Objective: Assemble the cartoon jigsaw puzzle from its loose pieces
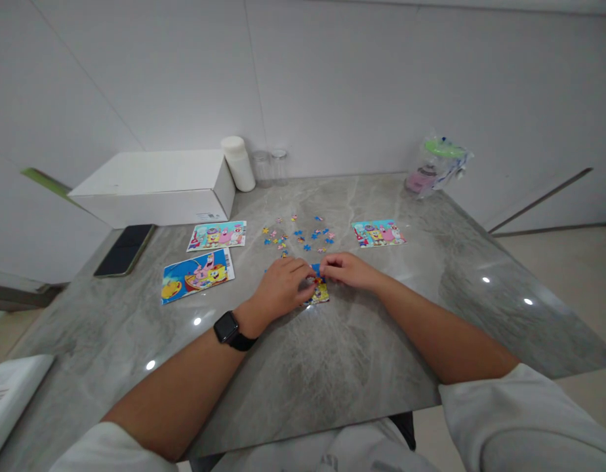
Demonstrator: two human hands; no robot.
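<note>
My left hand (283, 283), with a black watch on the wrist, rests on a partly built cartoon jigsaw (321, 293) in the middle of the grey marble table (332, 367); its fingers are curled over the puzzle's left side. My right hand (346, 269) pinches a small puzzle piece at the jigsaw's top edge, fingertips close to the left hand's. Several loose puzzle pieces (298, 237) lie scattered just beyond both hands.
Three cartoon picture cards lie flat: two at the left (217, 235) (197, 274), one at the right (378, 233). A white box (155, 187), a white cylinder (238, 162) and clear jars (268, 165) stand at the back. A phone (124, 249) lies far left; a bagged bottle (438, 164) stands back right.
</note>
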